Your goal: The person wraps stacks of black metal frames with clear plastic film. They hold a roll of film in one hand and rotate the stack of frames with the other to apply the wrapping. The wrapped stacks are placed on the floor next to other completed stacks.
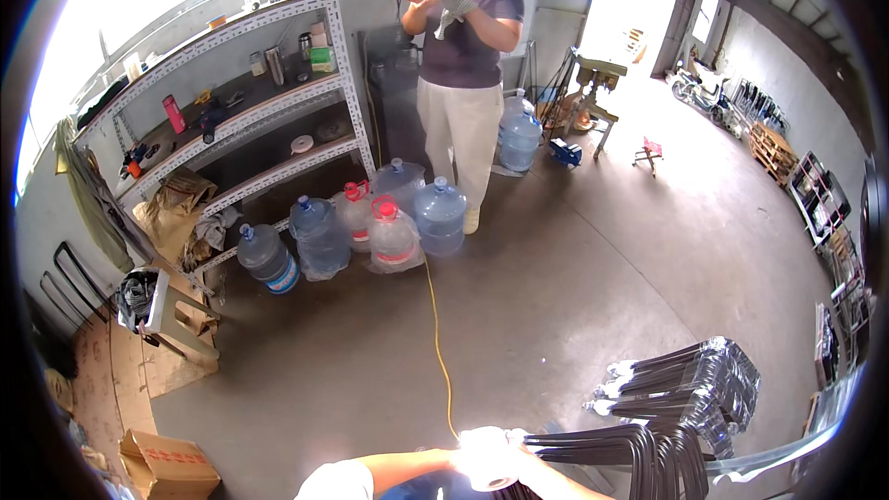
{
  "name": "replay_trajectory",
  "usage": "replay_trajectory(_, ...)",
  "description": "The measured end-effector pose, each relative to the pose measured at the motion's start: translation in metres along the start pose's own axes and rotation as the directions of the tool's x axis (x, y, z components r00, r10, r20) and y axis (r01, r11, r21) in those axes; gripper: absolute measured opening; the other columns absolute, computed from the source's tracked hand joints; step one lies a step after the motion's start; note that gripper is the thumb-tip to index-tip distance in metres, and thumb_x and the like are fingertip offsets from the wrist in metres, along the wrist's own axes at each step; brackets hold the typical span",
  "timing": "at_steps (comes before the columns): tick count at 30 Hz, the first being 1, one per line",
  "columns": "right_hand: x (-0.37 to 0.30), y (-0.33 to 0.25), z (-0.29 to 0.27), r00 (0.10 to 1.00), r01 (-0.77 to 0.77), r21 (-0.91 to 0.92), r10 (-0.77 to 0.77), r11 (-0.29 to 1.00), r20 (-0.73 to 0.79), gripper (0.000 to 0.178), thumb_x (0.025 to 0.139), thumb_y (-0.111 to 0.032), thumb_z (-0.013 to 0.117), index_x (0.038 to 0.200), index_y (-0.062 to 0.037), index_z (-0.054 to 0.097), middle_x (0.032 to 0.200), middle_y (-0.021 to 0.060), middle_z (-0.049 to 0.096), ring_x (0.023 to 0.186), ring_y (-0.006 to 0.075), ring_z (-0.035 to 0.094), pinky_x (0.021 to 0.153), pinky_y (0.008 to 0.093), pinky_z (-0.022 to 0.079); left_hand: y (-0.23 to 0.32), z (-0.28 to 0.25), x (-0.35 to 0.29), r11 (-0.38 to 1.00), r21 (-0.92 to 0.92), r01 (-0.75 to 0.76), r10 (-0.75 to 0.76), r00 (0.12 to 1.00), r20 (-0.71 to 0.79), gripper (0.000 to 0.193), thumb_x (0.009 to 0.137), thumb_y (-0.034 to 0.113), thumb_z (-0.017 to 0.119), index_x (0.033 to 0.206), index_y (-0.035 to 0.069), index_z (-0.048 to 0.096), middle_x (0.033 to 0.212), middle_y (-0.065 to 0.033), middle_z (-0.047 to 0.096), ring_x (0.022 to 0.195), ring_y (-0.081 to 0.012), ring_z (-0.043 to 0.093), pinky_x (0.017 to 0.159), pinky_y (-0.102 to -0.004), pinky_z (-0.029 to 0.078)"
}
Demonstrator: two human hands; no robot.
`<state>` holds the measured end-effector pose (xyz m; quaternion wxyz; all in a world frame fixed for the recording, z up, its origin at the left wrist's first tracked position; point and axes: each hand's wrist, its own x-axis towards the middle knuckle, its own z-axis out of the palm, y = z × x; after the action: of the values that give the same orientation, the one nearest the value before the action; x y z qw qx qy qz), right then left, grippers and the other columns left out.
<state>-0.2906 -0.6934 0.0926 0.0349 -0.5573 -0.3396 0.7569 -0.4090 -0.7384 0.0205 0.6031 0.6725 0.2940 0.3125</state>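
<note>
The left hand (457, 460) and right hand (524, 465) flank 1 white, glare-washed object (488, 456), near centre; finger closure cannot be determined. Dark bent rods (641, 444), near right, are cut off below.

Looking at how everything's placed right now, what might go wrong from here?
The yellow cord lies across the floor, so someone stepping there could trip. The jugs stand close by the other person; a careless step might knock one over. The dark tubes reach right up beside the right hand, so a bump might shift them; glare hides how firm its grip is.
</note>
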Motion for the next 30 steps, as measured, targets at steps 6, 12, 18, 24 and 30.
replay_trajectory(6, -0.065, -0.072, -0.039, 1.000, -0.011, 0.081, 0.012, 0.997, -0.007, 0.031, 0.074, -0.018, 0.062, 0.093, 0.0053, 0.058, 0.078, 0.0140, 0.062, 0.067, 0.0235, 0.061, 0.057, 0.0353, 0.051, -0.014, 0.001, -0.015, 0.999, 0.042, 0.017, -0.018, 1.000, 0.013, 0.070, 0.062, 0.007, 0.063, 0.126, 0.006, 0.035, 0.121, -0.0147, 0.042, 0.114, -0.0259, 0.041, 0.098, -0.0373, 0.032)
replay_trajectory(12, -0.112, -0.064, -0.069, 0.974, 0.181, -0.151, -0.199, 0.972, -0.110, 0.030, 0.074, -0.018, 0.061, 0.094, 0.0041, 0.058, 0.081, 0.0141, 0.061, 0.071, 0.0244, 0.060, 0.061, 0.0352, 0.049, 0.019, -0.008, -0.014, 0.993, 0.107, 0.056, -0.053, 0.998, -0.031, 0.065, 0.063, 0.007, 0.061, 0.123, 0.004, 0.038, 0.116, -0.0155, 0.045, 0.109, -0.0289, 0.044, 0.093, -0.0373, 0.037)
replay_trajectory(18, -0.079, -0.016, -0.023, 0.926, 0.319, -0.329, -0.366, 0.889, -0.092, 0.030, 0.074, -0.019, 0.061, 0.095, 0.0029, 0.058, 0.084, 0.0143, 0.060, 0.075, 0.0253, 0.059, 0.064, 0.0351, 0.048, 0.034, -0.009, -0.009, 0.971, 0.223, 0.081, -0.077, 0.997, -0.027, 0.064, 0.061, 0.012, 0.067, 0.120, 0.008, 0.042, 0.123, -0.0102, 0.044, 0.117, -0.0262, 0.038, 0.098, -0.0472, 0.024)
replay_trajectory(24, -0.068, 0.000, -0.002, 0.899, 0.376, -0.396, -0.433, 0.838, -0.063, 0.030, 0.075, -0.020, 0.060, 0.096, 0.0018, 0.058, 0.087, 0.0144, 0.060, 0.078, 0.0261, 0.058, 0.068, 0.0350, 0.047, 0.052, 0.018, -0.034, 0.852, 0.325, 0.411, -0.235, 0.854, -0.463, 0.072, 0.059, 0.010, 0.065, 0.126, 0.020, 0.040, 0.130, -0.0022, 0.040, 0.127, -0.0215, 0.030, 0.096, -0.0657, 0.012)
replay_trajectory(30, -0.074, 0.000, -0.013, 0.880, 0.389, -0.456, -0.470, 0.800, -0.074, 0.030, 0.075, -0.020, 0.060, 0.097, 0.0006, 0.058, 0.090, 0.0146, 0.059, 0.082, 0.0270, 0.057, 0.072, 0.0349, 0.046, 0.121, 0.055, -0.079, 0.611, -0.792, 0.015, -0.718, 0.431, -0.546, 0.067, 0.068, 0.011, 0.062, 0.128, 0.005, 0.035, 0.130, -0.0153, 0.037, 0.126, -0.0258, 0.029, 0.103, -0.0406, 0.025)
